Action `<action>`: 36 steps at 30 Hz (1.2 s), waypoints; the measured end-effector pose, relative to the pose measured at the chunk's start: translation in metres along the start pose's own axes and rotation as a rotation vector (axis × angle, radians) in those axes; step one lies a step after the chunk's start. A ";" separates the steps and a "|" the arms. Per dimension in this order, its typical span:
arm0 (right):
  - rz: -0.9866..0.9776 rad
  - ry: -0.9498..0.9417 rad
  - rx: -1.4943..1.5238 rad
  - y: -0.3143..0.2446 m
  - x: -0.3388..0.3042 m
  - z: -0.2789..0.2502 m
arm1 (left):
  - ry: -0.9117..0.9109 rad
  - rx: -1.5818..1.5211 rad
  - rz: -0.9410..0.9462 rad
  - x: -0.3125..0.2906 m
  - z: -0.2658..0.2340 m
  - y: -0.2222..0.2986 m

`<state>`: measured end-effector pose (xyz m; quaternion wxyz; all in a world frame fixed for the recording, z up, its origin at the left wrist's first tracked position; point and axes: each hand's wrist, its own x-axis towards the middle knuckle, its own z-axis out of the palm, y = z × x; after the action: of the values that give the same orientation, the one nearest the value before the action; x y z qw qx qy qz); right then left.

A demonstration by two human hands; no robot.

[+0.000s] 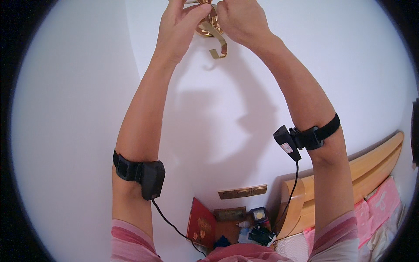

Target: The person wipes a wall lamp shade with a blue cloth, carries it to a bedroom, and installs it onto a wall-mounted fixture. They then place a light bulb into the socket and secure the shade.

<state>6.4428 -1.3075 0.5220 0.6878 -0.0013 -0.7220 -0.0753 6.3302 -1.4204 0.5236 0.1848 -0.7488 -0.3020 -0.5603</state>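
Observation:
A shiny gold wall lamp fixture [223, 46] with a curved, hook-like arm and a round base is fixed high on the white wall, its upper part cut off by the top edge. On its left, my left hand [181, 28] is closed around the fixture's upper part, with the thumb laid across it. My right hand [243, 19] is closed like a fist against the right side of the fixture. Its fingertips are hidden, so what they grip does not show. Both arms are raised.
Below are a gold switch and socket panel [242, 192], a red box or folder [201, 225], and a small surface crowded with items, including a dark blue box [259, 215]. A wooden headboard [301, 192] and pink bedding [383, 198] lie right. Black cabled devices [152, 180] are strapped to both arms.

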 end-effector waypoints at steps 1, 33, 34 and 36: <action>-0.018 -0.013 -0.018 0.000 0.000 0.000 | -0.003 -0.005 0.004 0.000 0.000 0.001; -0.099 0.092 0.052 0.012 -0.007 -0.006 | 0.060 -0.043 0.067 0.006 0.015 -0.011; -0.104 0.082 0.055 0.010 -0.008 -0.009 | 0.052 -0.047 0.069 0.007 0.016 -0.009; -0.092 0.054 0.039 0.007 -0.007 -0.011 | 0.039 -0.055 0.072 0.007 0.016 -0.009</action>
<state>6.4548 -1.3009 0.5164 0.7027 0.0470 -0.7039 -0.0928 6.3374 -1.4018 0.5248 0.1903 -0.7529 -0.2556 -0.5758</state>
